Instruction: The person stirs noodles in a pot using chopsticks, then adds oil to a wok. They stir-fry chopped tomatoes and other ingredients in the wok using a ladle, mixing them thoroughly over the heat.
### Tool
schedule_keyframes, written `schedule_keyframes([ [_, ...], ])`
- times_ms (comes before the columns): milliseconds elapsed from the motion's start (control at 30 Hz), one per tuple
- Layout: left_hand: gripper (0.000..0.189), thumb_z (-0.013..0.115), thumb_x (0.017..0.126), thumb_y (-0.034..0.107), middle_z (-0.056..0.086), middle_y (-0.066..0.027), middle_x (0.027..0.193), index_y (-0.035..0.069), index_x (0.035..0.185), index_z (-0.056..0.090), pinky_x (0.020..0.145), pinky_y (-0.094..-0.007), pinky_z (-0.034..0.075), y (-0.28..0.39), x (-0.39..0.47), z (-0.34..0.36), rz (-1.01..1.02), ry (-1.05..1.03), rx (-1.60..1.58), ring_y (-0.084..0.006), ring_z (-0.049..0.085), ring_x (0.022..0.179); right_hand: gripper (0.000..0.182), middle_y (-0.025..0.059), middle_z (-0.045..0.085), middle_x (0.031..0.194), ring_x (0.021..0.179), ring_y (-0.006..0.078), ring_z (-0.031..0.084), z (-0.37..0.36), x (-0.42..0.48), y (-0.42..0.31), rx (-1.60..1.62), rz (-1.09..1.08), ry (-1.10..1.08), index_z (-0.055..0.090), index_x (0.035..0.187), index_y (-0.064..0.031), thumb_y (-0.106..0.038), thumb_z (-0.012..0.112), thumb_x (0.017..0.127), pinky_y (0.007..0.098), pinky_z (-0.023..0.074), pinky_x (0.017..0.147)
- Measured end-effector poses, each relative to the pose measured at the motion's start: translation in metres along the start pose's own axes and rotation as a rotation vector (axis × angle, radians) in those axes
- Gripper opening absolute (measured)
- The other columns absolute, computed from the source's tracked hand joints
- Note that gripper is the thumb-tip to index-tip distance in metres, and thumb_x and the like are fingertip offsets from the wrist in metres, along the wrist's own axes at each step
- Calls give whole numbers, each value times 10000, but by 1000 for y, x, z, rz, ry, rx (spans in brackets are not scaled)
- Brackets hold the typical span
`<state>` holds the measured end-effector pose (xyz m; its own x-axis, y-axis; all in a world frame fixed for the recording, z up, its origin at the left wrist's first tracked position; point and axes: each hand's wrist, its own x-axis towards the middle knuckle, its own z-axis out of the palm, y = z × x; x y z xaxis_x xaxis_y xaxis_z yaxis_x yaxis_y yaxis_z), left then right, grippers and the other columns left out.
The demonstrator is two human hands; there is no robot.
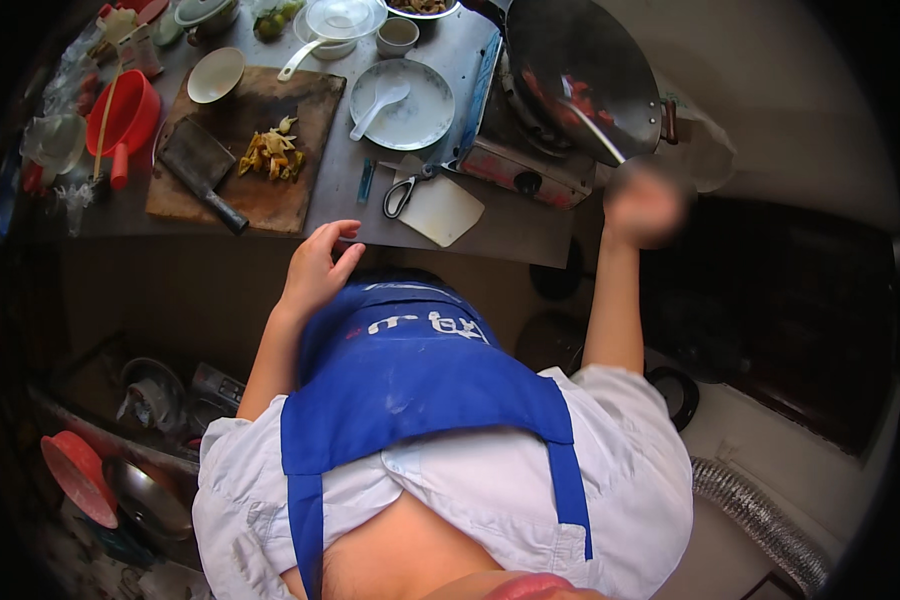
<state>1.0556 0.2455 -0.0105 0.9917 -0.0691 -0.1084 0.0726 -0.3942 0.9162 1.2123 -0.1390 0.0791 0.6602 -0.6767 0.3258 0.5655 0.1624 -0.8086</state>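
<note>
My right hand (643,202), blurred in the picture, is closed on the handle of a metal spatula or ladle (596,131) that reaches into a dark wok (570,45). Red pieces of food (581,101) lie in the wok, which sits on a portable gas stove (529,176). My left hand (324,259) holds nothing, its fingers apart and slightly bent, near the table's front edge. Beyond it, a wooden cutting board (277,202) bears a cleaver (197,161) and a small heap of yellowish chopped food (274,154). Black-handled scissors (401,196) lie across a whitish sheet (442,214).
A patterned plate (420,124) holds a white spoon (381,105). A white bowl (216,75) rests on the board's far corner. Left stands a red plastic dipper (131,112); a small cup (397,37) and lidded pot (205,13) stand farther back. A ribbed metal duct (761,510) runs low at right.
</note>
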Motion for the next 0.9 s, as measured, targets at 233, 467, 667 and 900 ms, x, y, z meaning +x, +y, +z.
schedule_keyframes([
  [233,289,613,829,168,618,-91,974,28,1080,580,671,-283,479,1,14,3,-4,-76,-43,-169,599,755,231,-11,196,457,451,122,192,-20,-8,5,-94,-73,-185,173,528,-153,-97,343,673,342,378,644],
  [467,289,616,828,162,616,-93,965,21,1077,577,663,-275,478,4,17,7,-2,-53,-42,-166,602,733,230,-13,196,461,455,123,197,-16,-19,4,-73,-116,-139,170,542,-162,-120,348,682,339,381,646],
  [667,290,620,823,155,618,-90,957,20,1076,576,666,-273,476,-5,13,9,-67,-33,-136,-162,611,754,267,-25,204,461,446,106,205,1,12,16,-2,-119,-170,170,559,-163,-127,345,758,298,383,593],
  [900,286,608,833,142,616,-93,949,20,1089,574,700,-273,474,2,7,2,-18,-34,-32,-158,605,778,321,-22,230,478,418,108,234,99,123,-94,-256,36,-171,253,574,-135,-166,398,859,311,395,534],
])
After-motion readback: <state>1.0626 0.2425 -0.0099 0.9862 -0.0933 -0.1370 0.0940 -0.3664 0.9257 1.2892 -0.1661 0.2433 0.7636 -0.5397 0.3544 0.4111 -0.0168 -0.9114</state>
